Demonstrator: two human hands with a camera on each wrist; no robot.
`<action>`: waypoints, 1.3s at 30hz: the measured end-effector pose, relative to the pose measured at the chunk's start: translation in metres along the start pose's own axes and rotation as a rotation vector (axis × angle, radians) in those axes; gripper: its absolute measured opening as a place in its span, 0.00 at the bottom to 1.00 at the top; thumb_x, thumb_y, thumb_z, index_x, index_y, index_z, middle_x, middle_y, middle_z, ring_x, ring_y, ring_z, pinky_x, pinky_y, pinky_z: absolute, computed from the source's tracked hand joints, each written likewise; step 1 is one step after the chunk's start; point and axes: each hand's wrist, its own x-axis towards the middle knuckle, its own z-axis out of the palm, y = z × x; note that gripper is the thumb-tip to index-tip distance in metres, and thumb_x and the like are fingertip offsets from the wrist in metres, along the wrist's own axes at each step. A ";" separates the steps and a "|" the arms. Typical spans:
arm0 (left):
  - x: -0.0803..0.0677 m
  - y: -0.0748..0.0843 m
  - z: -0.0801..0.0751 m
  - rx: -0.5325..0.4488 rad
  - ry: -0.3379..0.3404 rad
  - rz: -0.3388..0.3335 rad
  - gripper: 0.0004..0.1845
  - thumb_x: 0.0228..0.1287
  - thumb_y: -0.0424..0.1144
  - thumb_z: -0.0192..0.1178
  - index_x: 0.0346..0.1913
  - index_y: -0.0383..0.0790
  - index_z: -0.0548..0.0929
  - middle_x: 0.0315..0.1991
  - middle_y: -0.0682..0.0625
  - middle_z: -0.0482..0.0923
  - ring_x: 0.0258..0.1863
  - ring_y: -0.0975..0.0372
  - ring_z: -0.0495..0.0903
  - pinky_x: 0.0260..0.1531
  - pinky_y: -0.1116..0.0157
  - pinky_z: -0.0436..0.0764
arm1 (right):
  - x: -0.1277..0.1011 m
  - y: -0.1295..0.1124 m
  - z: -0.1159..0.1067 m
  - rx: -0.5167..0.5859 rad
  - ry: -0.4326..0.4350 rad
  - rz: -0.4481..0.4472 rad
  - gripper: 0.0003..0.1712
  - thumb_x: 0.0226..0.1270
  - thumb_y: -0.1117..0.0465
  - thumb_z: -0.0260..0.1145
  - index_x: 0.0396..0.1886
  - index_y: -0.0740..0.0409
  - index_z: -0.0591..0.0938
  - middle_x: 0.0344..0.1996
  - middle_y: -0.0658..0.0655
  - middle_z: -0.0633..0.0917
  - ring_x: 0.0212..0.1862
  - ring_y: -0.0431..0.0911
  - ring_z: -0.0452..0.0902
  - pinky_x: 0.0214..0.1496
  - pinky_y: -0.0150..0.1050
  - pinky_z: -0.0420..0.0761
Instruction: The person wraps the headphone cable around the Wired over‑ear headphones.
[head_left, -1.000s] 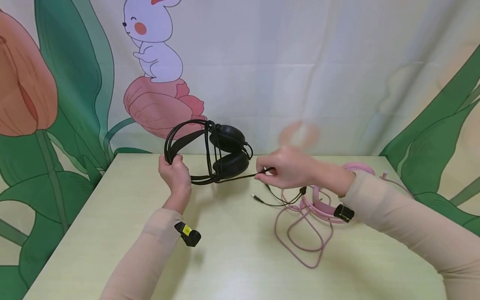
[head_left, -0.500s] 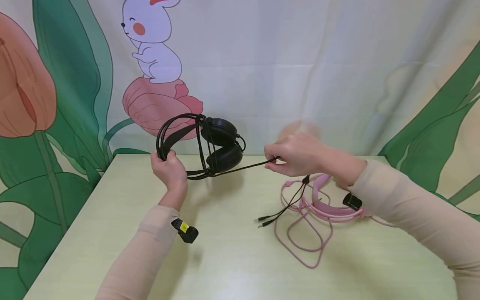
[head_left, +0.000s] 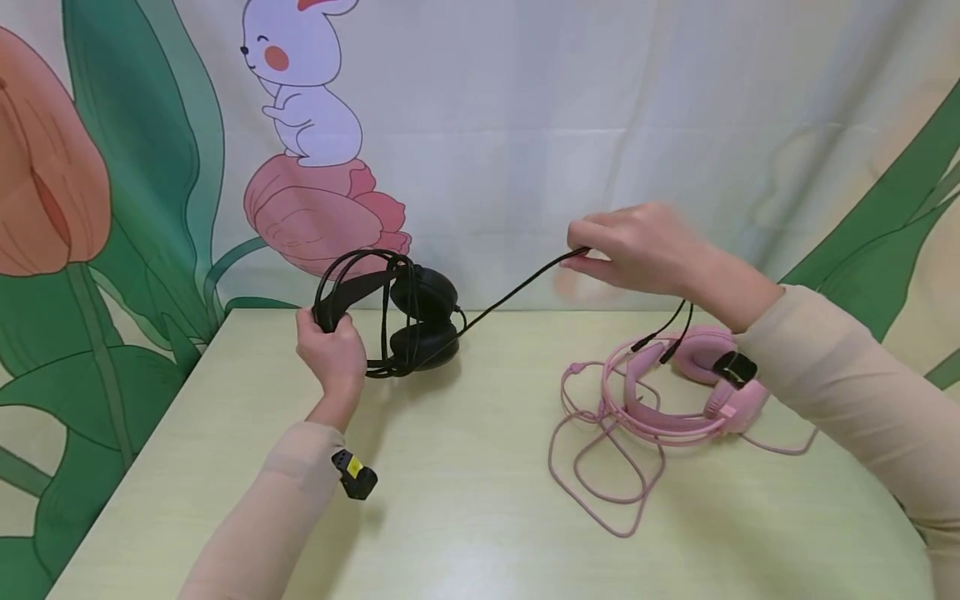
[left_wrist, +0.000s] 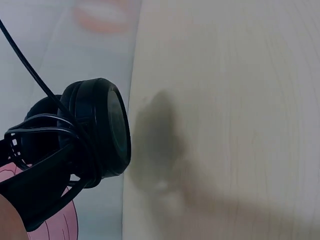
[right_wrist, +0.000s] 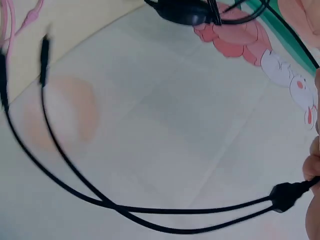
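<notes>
Head view: black headphones (head_left: 408, 321) sit low over the table's (head_left: 465, 500) far edge, their band gripped by the left hand (head_left: 330, 350). Right hand (head_left: 637, 250) pinches their cable (head_left: 517, 287) taut, raised above pink headphones (head_left: 675, 392).

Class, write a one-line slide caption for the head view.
Left hand grips black headphones; right hand lifts their cable above pink headphones.

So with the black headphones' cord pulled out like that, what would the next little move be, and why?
Probably the right hand should carry the black cord back over the black headphones for another loop. The left hand grips the headband, cord turns already cross it, and the plugs hang free.
</notes>
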 end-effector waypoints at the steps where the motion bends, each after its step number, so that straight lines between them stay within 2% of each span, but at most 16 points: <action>1: 0.000 0.000 -0.001 0.003 -0.007 -0.007 0.07 0.52 0.29 0.52 0.36 0.34 0.71 0.23 0.56 0.66 0.28 0.64 0.64 0.28 0.71 0.62 | 0.000 0.002 -0.001 -0.027 0.023 0.000 0.12 0.63 0.53 0.60 0.25 0.53 0.71 0.15 0.47 0.76 0.11 0.39 0.63 0.11 0.32 0.52; 5: 0.000 0.001 -0.003 -0.019 -0.045 -0.032 0.05 0.53 0.29 0.51 0.34 0.35 0.70 0.23 0.54 0.66 0.29 0.63 0.64 0.29 0.70 0.62 | 0.000 0.007 -0.002 -0.116 0.078 0.028 0.16 0.69 0.48 0.51 0.27 0.54 0.73 0.15 0.49 0.76 0.10 0.40 0.64 0.10 0.33 0.51; 12: -0.005 0.006 -0.004 -0.014 -0.175 -0.003 0.05 0.53 0.29 0.54 0.33 0.33 0.70 0.24 0.53 0.67 0.30 0.62 0.65 0.30 0.69 0.64 | 0.002 0.011 0.003 -0.158 0.183 0.128 0.19 0.66 0.45 0.55 0.26 0.56 0.76 0.13 0.51 0.75 0.10 0.43 0.64 0.10 0.35 0.50; 18: -0.013 0.010 -0.007 -0.004 -0.307 0.038 0.04 0.54 0.28 0.53 0.33 0.35 0.71 0.20 0.52 0.66 0.23 0.62 0.65 0.23 0.69 0.63 | -0.001 0.017 0.005 -0.214 0.157 0.185 0.17 0.61 0.47 0.61 0.25 0.56 0.75 0.15 0.52 0.77 0.11 0.44 0.67 0.10 0.35 0.52; 23: -0.016 0.015 -0.009 -0.013 -0.402 0.056 0.04 0.53 0.27 0.54 0.32 0.35 0.71 0.16 0.54 0.65 0.20 0.64 0.65 0.21 0.69 0.63 | -0.005 0.024 0.008 -0.236 0.130 0.227 0.15 0.56 0.52 0.68 0.26 0.57 0.75 0.17 0.52 0.78 0.11 0.44 0.66 0.11 0.33 0.50; 31: -0.019 0.021 -0.008 -0.164 -0.611 0.012 0.07 0.53 0.23 0.49 0.30 0.38 0.69 0.12 0.55 0.65 0.12 0.67 0.64 0.15 0.71 0.63 | -0.007 0.031 0.011 -0.224 0.101 0.327 0.13 0.58 0.53 0.66 0.24 0.55 0.75 0.16 0.52 0.75 0.11 0.45 0.63 0.13 0.34 0.50; 39: -0.022 0.021 -0.009 -0.343 -0.753 -0.029 0.08 0.52 0.21 0.43 0.29 0.36 0.66 0.11 0.55 0.60 0.12 0.65 0.58 0.14 0.70 0.59 | -0.014 0.037 0.017 -0.180 0.063 0.422 0.09 0.57 0.56 0.66 0.25 0.53 0.76 0.18 0.51 0.76 0.13 0.45 0.64 0.13 0.36 0.52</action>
